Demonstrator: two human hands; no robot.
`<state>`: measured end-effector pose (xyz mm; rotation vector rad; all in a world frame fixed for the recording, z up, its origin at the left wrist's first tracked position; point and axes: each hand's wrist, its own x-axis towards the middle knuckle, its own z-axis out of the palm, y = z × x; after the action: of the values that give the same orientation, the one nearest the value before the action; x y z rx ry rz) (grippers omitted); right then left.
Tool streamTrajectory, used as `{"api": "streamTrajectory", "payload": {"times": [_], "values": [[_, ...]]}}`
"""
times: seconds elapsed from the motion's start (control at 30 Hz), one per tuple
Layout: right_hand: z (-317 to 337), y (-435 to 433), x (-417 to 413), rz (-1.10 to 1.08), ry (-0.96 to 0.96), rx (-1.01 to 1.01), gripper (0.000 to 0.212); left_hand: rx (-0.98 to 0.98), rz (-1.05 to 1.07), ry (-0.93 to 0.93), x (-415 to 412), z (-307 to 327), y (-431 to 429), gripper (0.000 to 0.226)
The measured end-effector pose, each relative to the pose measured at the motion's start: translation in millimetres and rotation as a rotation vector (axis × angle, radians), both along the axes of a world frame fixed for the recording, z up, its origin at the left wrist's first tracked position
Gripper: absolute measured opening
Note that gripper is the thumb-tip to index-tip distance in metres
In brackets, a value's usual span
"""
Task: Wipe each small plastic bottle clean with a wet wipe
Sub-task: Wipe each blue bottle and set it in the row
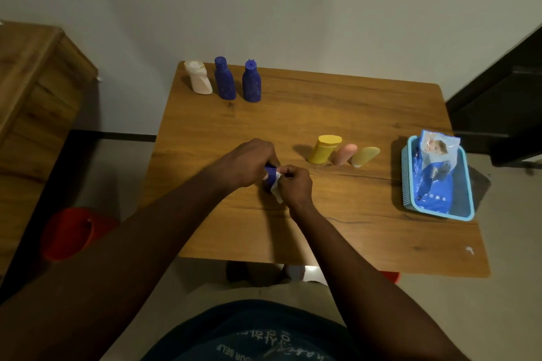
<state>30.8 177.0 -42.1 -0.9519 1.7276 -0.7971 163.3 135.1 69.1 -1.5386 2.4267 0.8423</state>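
Over the middle of the wooden table (322,220), my left hand (249,163) grips a small blue bottle (271,175), mostly hidden by my fingers. My right hand (294,184) pinches a white wet wipe (276,192) against the bottle's side. At the far left of the table stand a white bottle (198,78) and two blue bottles (224,78) (251,81). To the right of my hands stand a yellow bottle (325,149), a pink bottle (344,153) and an olive-yellow bottle (365,156).
A light blue basket (465,184) at the table's right edge holds a pack of wet wipes (437,167). A wooden cabinet (32,91) stands to the left and a red bucket (69,233) sits on the floor beside the table. A dark door frame is at the far right.
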Motion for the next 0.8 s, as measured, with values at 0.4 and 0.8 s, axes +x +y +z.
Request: {"api": "streamTrajectory", "payload": {"times": [0.4,0.8], "values": [[-17,17,14,-0.142,-0.106,-0.066,0.026,-0.063,0.02,0.004,12,-14,10,0.025],[-36,21,13,-0.084,-0.046,0.065,0.021,-0.087,0.072,0.093,23,-15,16,0.024]]}}
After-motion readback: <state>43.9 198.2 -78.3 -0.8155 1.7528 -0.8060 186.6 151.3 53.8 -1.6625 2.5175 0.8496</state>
